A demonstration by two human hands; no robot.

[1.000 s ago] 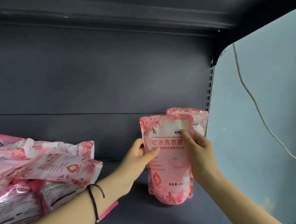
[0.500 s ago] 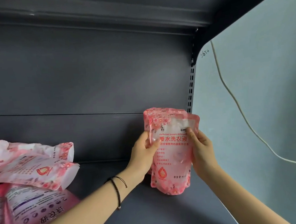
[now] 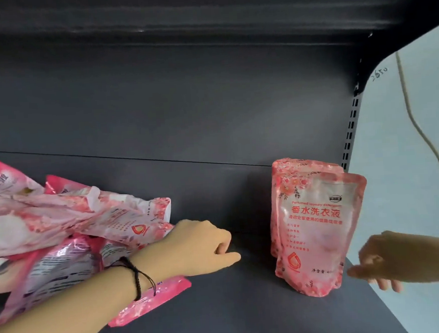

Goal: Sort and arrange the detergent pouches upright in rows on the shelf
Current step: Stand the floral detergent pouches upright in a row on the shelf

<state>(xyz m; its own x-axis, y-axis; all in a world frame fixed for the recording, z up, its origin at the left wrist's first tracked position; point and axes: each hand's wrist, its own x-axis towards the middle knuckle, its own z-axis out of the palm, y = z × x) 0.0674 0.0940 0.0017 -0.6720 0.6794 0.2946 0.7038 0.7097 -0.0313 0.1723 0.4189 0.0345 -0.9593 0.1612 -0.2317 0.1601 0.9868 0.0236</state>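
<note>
- Your blurred right hand [image 3: 391,259] hangs loosely open and empty beside the front pouch [image 3: 319,234], which hides most of the rear pouch [image 3: 286,167] at the shelf's [image 3: 249,307] right end.
- Your left hand [image 3: 203,248], half curled and holding nothing, rests by the pile of pouches [image 3: 69,228], cut off at the shelf's left.

Head view looks down, close, onto shelf [image 3: 249,307].

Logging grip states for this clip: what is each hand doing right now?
Left hand: loosely curled, holding nothing, beside the pouch pile.
Right hand: blurred, empty, off the front pouch.
</note>
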